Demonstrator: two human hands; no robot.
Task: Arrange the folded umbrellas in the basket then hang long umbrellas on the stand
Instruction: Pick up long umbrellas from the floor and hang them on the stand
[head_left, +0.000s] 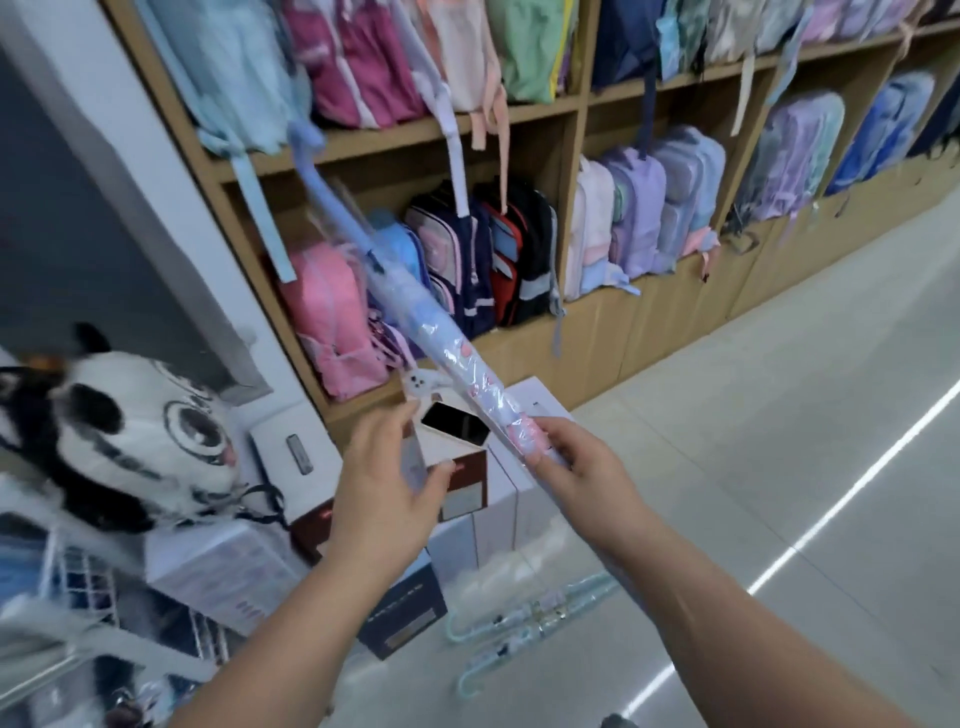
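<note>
A long lilac umbrella (415, 306) in clear plastic wrap slants from the upper left, where its curved handle is, down to the centre. My right hand (576, 462) grips its lower end by the pink tip. My left hand (384, 478) pinches a small tag hanging off the umbrella's strap, thumb on one side and fingers on the other. Two more long umbrellas (524, 623) with pale green hooked handles lie on the floor below my arms. A white wire basket (78, 592) shows at the lower left; its contents are blurred.
Wooden shelves (582, 104) full of backpacks line the wall ahead. Stacked boxes (498, 493) with a phone (457, 423) on top stand under my hands. A plush panda bag (135, 431) sits at the left. Tiled floor opens to the right.
</note>
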